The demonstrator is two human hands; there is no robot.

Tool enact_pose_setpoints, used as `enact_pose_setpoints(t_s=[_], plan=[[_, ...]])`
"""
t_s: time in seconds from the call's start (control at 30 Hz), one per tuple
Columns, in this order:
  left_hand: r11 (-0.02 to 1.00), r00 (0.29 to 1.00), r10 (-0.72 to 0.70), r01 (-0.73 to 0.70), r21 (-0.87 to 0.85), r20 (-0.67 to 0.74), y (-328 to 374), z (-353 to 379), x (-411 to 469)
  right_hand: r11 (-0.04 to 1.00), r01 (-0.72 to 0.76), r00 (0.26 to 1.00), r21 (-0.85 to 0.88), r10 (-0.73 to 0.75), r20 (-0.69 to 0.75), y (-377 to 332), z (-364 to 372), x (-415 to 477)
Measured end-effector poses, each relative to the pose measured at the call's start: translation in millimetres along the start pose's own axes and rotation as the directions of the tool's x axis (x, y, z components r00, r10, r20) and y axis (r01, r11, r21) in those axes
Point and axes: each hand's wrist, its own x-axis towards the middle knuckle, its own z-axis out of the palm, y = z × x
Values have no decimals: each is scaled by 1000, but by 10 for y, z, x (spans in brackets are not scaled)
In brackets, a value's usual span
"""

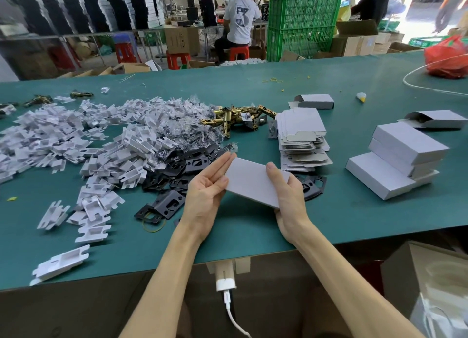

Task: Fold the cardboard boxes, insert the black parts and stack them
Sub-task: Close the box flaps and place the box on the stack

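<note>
Above the near edge of the table: one white box; left hand pressing its left end, fingers straight; right hand gripping its right side. Black plates left, stacked boxes right.

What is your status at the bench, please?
Left hand open, fingers flat on the box end. Right hand grips the other end. Box folded, held above the black plates. Nothing between it and the stack.
</note>
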Motion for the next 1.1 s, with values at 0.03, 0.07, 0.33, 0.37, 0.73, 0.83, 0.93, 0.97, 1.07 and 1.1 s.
enact_pose_setpoints(t_s=[0.03, 0.07, 0.33, 0.37, 0.73, 0.83, 0.93, 0.97, 1.07, 1.1], plan=[[1000, 1000, 7, -7, 10, -6, -2, -2, -2, 1000, 1, 1000, -8, -1, -2, -3, 4, -2], [1000, 1000, 15, -15, 26, -9, -4, 3, -4, 1000, -1, 1000, -12, 1, -2, -7, 6, -5], [997, 998, -27, 31, -77, 62, 29, 10, 9, 1000, -15, 1000, 12, 16, -10, -24, 5, -29], [993, 996, -33, 41, -113, 78, 48, 11, 8, 999, -22, 1000, 29, 22, -11, -33, 1, -29], [998, 993, -58, 58, -3, -107, 15, 102, -66, 991, -40, 998, 125, 47, -52, -51, -7, -28], [998, 992, -50, 54, 35, -120, -10, 106, -71, 994, -30, 997, 106, 37, -72, -42, -3, -29], [997, 992, -46, 53, 61, -119, -20, 103, -59, 994, -25, 997, 103, 32, -71, -49, 2, -35], [996, 992, -43, 52, 73, -120, -22, 101, -53, 995, -21, 997, 101, 28, -66, -51, 1, -36], [994, 992, -39, 51, 99, -122, -36, 95, -44, 996, -10, 999, 87, 14, -52, -53, 2, -40], [993, 992, -36, 50, 106, -123, -43, 92, -43, 996, -7, 999, 85, 11, -48, -50, 1, -39]])
